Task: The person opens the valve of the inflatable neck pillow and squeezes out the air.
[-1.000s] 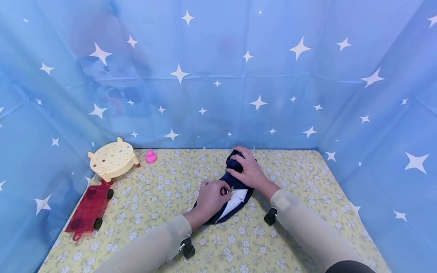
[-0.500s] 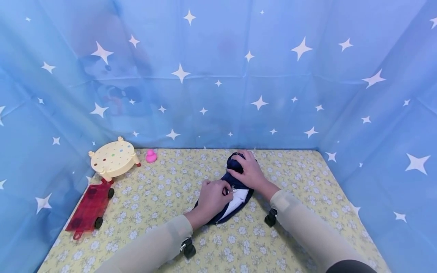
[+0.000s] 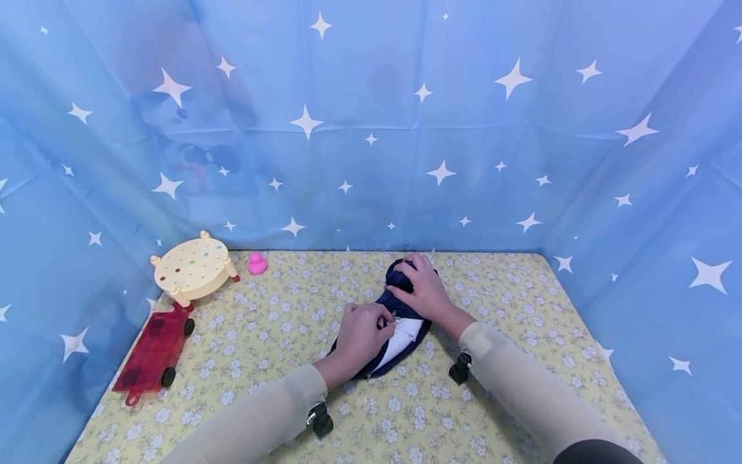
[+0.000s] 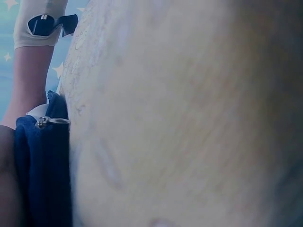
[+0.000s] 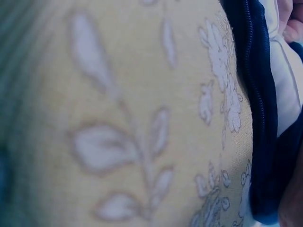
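Note:
A navy zippered cloth cover [image 3: 426, 330] lies on the table in the head view, its zip parted over a white inner piece [image 3: 400, 341]. My left hand [image 3: 359, 336] pinches the cover's edge beside this opening with thumb and forefinger. Farther back, my right hand [image 3: 426, 290] curls its fingers round a bunched navy end. The left wrist view catches a metal zip slider [image 4: 42, 122] on the navy cloth. Zip teeth [image 5: 253, 71] run along the cloth edge in the right wrist view. Both hands hide parts of the cover.
A cream spotted toy stool [image 3: 192, 269] lies at the back left by a pink toy duck [image 3: 257, 263]. A translucent red toy cart [image 3: 152, 351] with black wheels is nearer, at the table's left edge. Blue starry curtains [image 3: 371, 161] surround the flowered tabletop [image 3: 498, 361].
My right fingers have drawn slightly nearer on the bunched navy end since the first frame. The left hand keeps its pinch with barely any visible movement.

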Motion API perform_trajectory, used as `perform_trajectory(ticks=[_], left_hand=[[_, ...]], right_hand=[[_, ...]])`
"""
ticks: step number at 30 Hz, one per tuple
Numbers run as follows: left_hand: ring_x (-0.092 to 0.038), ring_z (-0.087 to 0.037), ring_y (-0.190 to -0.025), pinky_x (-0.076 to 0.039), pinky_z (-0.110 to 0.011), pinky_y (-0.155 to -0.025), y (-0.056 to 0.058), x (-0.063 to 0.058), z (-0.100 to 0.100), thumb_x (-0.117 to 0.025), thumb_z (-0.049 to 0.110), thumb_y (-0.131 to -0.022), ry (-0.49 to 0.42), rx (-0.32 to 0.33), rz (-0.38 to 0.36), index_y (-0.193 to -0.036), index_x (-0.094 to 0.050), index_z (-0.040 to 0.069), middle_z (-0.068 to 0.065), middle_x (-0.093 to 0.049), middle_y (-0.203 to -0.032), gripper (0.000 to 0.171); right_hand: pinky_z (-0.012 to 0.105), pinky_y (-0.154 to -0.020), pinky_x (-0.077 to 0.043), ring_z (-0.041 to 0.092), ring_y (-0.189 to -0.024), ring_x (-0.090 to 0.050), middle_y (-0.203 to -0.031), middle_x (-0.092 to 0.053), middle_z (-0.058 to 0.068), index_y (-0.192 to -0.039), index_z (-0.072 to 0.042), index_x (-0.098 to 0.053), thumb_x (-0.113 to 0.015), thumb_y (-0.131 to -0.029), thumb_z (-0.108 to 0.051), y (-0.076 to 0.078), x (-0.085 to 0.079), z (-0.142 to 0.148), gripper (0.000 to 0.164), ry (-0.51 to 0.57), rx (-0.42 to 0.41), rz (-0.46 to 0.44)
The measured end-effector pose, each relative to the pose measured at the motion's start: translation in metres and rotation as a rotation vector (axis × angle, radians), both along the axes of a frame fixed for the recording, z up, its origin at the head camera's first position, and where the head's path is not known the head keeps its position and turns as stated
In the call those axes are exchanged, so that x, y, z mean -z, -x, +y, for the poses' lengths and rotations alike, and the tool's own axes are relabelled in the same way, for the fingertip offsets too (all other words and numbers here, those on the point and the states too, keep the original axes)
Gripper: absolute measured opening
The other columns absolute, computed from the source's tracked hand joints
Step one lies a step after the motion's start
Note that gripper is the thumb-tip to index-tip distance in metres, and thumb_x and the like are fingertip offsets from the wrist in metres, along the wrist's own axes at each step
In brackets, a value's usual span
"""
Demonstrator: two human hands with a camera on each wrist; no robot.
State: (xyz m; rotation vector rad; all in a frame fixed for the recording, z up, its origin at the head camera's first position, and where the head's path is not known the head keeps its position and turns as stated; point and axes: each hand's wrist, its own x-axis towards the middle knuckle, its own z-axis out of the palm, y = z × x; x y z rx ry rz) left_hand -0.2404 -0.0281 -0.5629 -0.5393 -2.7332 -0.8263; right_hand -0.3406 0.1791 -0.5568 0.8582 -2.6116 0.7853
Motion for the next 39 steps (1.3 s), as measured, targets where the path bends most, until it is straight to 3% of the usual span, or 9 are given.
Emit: perform_trajectory(ticks=[11,21,30,39], left_hand=[[-0.057,-0.001,-0.074,-0.044,-0.04,-0.088,0.0,-0.001,0.0,-0.087,0.03,-0.097,-0.026,0.009,0.021,-0.095,-0.079,0.029,0.017,-0.067,-0.084,0.008],[-0.057,-0.002,-0.074,-0.044,-0.04,-0.086,0.0,-0.008,-0.001,-0.085,0.029,-0.096,-0.049,0.02,0.031,-0.095,-0.079,0.028,0.017,-0.065,-0.083,0.006],[-0.055,-0.002,-0.074,-0.044,-0.04,-0.086,-0.003,-0.009,-0.001,-0.083,0.032,-0.099,-0.037,0.014,0.002,-0.097,-0.078,0.029,0.019,-0.061,-0.081,0.006],[-0.053,-0.002,-0.073,-0.043,-0.041,-0.088,-0.004,-0.011,0.002,-0.084,0.033,-0.099,-0.083,0.013,0.016,-0.1,-0.081,0.029,0.019,-0.058,-0.08,0.006]], right_hand=[[0.063,-0.097,-0.051,0.04,-0.126,-0.055,-0.139,-0.059,0.017,-0.12,-0.016,-0.071,-0.082,-0.103,-0.036,-0.002,0.0,0.0,0.028,0.006,-0.008,0.008],[0.059,-0.094,-0.05,0.039,-0.115,-0.057,-0.13,-0.061,0.016,-0.12,-0.015,-0.071,-0.083,-0.102,-0.035,0.002,0.001,0.0,0.03,-0.09,-0.027,0.075],[0.057,-0.094,-0.049,0.034,-0.109,-0.056,-0.125,-0.06,0.011,-0.118,-0.017,-0.07,-0.081,-0.104,-0.036,-0.001,0.003,-0.001,0.026,-0.208,-0.025,0.047],[0.057,-0.094,-0.047,0.033,-0.11,-0.053,-0.125,-0.058,0.01,-0.116,-0.019,-0.068,-0.081,-0.105,-0.032,-0.002,0.005,-0.002,0.022,-0.232,-0.013,0.01]])
